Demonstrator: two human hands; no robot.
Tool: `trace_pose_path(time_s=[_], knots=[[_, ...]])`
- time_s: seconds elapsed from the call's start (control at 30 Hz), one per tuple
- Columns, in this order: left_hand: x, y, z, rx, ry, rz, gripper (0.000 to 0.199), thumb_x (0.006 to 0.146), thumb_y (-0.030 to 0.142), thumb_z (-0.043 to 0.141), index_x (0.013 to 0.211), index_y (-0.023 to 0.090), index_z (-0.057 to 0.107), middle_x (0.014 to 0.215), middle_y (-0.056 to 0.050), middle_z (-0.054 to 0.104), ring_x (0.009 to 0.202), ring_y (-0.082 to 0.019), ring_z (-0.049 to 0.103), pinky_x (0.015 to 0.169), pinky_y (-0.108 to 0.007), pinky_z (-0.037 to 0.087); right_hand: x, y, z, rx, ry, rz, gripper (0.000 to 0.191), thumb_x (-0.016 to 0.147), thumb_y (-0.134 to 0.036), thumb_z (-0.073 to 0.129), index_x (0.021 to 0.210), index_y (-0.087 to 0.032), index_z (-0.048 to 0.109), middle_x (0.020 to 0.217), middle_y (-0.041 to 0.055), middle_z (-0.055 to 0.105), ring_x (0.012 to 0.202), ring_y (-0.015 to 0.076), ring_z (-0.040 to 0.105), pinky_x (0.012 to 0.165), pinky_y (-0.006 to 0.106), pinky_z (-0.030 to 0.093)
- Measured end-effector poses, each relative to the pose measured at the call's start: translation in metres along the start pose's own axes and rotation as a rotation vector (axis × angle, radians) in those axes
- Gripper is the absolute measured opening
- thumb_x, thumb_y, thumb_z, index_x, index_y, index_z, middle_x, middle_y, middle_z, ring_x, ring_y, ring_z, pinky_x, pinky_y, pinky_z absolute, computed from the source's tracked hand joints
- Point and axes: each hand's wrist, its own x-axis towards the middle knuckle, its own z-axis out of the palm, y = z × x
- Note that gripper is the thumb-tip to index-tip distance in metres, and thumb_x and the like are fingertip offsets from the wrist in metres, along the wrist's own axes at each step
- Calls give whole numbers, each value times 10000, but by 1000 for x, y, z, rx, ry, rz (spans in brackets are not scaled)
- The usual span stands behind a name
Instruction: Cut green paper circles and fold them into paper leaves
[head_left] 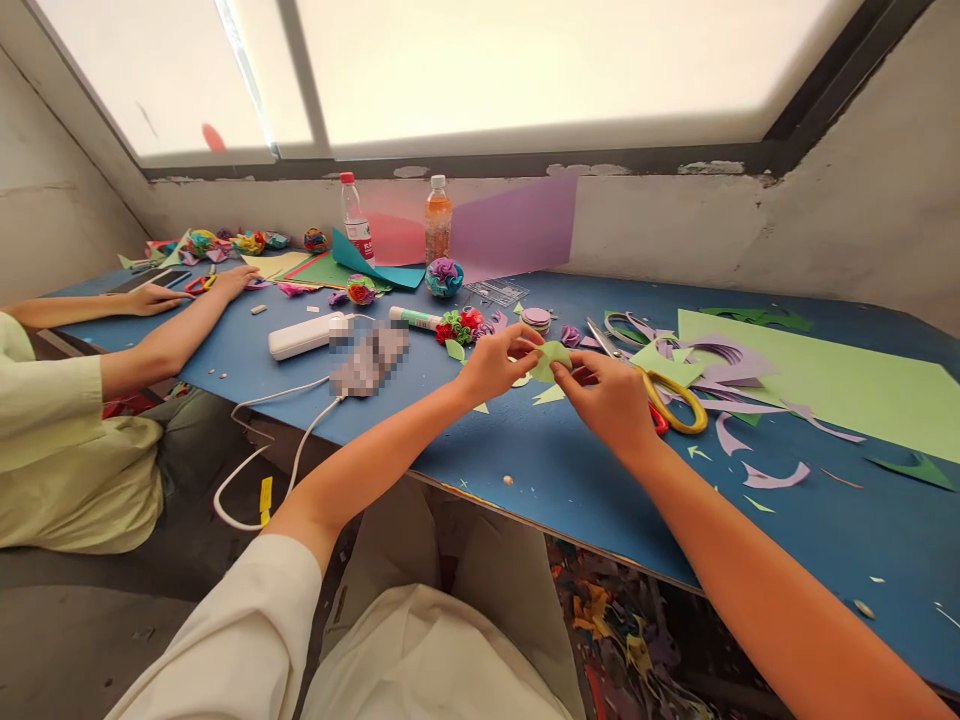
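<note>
Green paper piece [553, 360]: two-sided grip
Left hand [493, 368] pinches its left edge; right hand [616, 400] pinches the right.

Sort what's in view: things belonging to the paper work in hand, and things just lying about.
Likely in the work:
- green paper piece, held by left hand and right hand
- yellow-handled scissors
- pale green sheet

Apparently just lying about:
- white box with cable
- red-capped bottle
- orange drink bottle
</note>
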Motion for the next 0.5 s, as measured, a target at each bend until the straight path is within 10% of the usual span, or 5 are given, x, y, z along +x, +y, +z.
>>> trace_pose_path(time_s=[0.5], knots=[[-3, 2, -4, 346, -129, 205, 193, 871, 272, 487, 980, 175, 612, 904, -38, 697, 787, -119, 644, 704, -209, 465, -2, 6, 0, -315, 69, -309, 242, 893, -300, 451, 841, -213, 671, 1017, 87, 691, 923, 229, 643, 674, 307, 465]])
